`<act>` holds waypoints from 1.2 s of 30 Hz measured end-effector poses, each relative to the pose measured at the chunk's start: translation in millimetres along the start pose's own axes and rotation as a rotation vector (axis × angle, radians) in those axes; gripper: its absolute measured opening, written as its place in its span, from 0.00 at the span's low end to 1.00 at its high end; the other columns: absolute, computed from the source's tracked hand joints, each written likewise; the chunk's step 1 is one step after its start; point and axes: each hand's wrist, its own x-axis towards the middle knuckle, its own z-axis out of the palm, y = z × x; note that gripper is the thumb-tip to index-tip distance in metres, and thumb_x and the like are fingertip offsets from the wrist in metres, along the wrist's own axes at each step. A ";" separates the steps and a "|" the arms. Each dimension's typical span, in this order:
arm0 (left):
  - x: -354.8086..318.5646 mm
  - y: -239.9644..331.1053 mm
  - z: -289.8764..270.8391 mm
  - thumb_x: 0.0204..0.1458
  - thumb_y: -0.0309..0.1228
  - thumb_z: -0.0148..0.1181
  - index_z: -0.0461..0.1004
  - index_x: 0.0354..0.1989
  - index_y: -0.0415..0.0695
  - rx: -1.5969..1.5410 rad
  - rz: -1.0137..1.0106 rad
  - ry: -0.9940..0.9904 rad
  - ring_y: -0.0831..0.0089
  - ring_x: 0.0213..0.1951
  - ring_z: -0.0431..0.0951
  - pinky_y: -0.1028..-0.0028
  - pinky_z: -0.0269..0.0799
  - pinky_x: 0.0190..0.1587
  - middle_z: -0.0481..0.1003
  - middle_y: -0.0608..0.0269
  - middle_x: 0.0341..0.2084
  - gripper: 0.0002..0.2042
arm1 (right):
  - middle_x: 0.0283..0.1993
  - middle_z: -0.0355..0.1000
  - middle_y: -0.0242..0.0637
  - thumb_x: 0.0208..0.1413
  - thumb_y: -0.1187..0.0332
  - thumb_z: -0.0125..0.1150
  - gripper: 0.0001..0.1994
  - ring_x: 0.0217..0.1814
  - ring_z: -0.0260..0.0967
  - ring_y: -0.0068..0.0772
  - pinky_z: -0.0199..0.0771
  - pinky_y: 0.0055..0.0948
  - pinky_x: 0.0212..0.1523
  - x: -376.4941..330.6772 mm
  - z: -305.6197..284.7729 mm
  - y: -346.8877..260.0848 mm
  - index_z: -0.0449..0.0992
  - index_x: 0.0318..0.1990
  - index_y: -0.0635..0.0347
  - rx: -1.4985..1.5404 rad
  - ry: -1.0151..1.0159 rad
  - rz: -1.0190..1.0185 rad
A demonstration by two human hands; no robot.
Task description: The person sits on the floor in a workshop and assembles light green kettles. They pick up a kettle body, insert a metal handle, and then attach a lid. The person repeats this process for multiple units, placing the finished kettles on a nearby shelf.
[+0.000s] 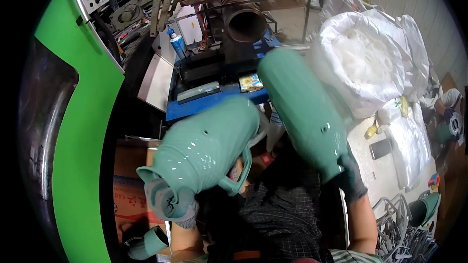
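Observation:
Two pale green thermos jug shells are tilted in front of me, slightly blurred. My left hand (187, 209), in a grey glove, is closed at the spouted mouth of the left jug shell (209, 143); its fingers are partly hidden by the rim. That shell has a side handle and a small hole in its wall, and its base points up and right. My right hand (352, 178), in a dark grey-green glove, grips the narrow end of the right jug shell (300, 102). This one leans with its wide end up and left; no handle shows on it.
Ahead stands a blue workbench (195, 107) with a metal tube (246, 25) and a spray can (177, 44). A green machine panel (80, 131) is at left. At right are a white bag (336, 87), a phone (380, 149) and grey handles (397, 236). A green piece (148, 244) lies lower left.

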 end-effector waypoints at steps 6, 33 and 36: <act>-15.9 4.2 17.6 0.35 0.38 0.82 0.71 0.34 0.55 -0.061 0.153 -0.401 0.60 0.30 0.75 0.61 0.68 0.35 0.74 0.67 0.29 0.22 | 0.66 0.69 0.51 0.70 0.50 0.56 0.35 0.58 0.77 0.48 0.84 0.47 0.51 131.5 118.8 -31.8 0.54 0.76 0.58 0.249 -0.112 -0.077; -54.3 11.4 68.0 0.30 0.37 0.81 0.71 0.23 0.55 -0.363 0.281 -0.796 0.56 0.30 0.73 0.58 0.65 0.33 0.73 0.64 0.26 0.19 | 0.41 0.81 0.36 0.65 0.56 0.67 0.15 0.42 0.79 0.28 0.81 0.30 0.43 18.4 -75.8 108.5 0.82 0.46 0.59 -0.623 0.630 -0.130; -47.2 16.6 64.0 0.29 0.31 0.79 0.70 0.23 0.52 -0.383 0.340 -0.818 0.54 0.29 0.73 0.57 0.66 0.32 0.72 0.62 0.25 0.19 | 0.43 0.81 0.44 0.59 0.51 0.69 0.19 0.44 0.81 0.44 0.79 0.40 0.47 -99.0 -161.0 75.7 0.80 0.43 0.59 -1.265 1.135 -0.002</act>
